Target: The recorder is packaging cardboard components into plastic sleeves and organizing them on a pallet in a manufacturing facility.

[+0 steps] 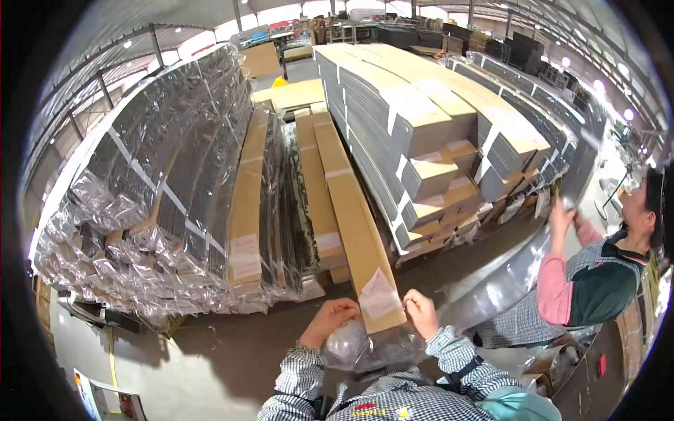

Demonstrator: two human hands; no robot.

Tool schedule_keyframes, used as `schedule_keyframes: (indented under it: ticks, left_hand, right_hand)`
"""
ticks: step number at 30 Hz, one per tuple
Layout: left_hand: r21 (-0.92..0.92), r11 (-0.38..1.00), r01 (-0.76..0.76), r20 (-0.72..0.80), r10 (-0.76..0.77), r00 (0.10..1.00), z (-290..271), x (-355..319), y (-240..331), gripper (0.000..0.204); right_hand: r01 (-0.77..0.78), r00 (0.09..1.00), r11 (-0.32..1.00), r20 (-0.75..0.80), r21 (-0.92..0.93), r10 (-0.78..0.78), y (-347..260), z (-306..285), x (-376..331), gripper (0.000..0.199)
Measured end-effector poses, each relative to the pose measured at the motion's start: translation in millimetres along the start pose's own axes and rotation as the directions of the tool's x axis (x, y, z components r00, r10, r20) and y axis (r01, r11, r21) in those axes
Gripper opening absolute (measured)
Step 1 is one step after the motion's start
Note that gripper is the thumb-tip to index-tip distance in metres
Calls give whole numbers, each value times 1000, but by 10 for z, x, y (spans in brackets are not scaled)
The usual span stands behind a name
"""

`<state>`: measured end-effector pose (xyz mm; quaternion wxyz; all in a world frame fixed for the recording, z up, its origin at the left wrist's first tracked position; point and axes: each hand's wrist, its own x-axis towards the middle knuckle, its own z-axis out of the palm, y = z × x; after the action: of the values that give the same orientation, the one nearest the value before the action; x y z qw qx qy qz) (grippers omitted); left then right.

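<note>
A long, narrow brown cardboard box (354, 217) points toward me, with a pale paper label (380, 295) on its near end. Clear plastic film (347, 344), like a bag, hangs around that end, against my checked clothing. At the left corner of the box, my left hand (330, 322) is closed in a pinch on the film. My right hand (421, 314) is closed at the right corner, its fingertips against the box edge and seemingly on the film too. A second long box (319, 203) lies alongside on the left.
To the left rises a tall stack of film-wrapped grey bundles (140, 161). Strapped stacks of long grey and brown boxes (428, 126) stand to the right. At far right a person (597, 281) in a checked apron holds a long grey piece (586, 165).
</note>
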<state>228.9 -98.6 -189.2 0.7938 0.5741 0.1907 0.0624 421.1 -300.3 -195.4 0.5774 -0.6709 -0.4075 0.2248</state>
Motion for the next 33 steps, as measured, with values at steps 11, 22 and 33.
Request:
schedule_keyframes:
  ticks: [11, 22, 33]
  left_hand:
    - [766, 618, -176, -308, 594, 743, 54, 545, -257, 10]
    - [805, 575, -147, -295, 603, 742, 33, 550, -152, 9]
    - [385, 916, 110, -744, 237, 625, 313, 842, -1182, 21]
  right_hand:
    - [47, 951, 973, -286, -228, -113, 918, 316, 760, 11]
    - [-10, 999, 900, -44, -435, -10, 650, 66, 862, 23]
    - [-612, 782, 790, -171, -32, 599, 1849, 605, 830, 30]
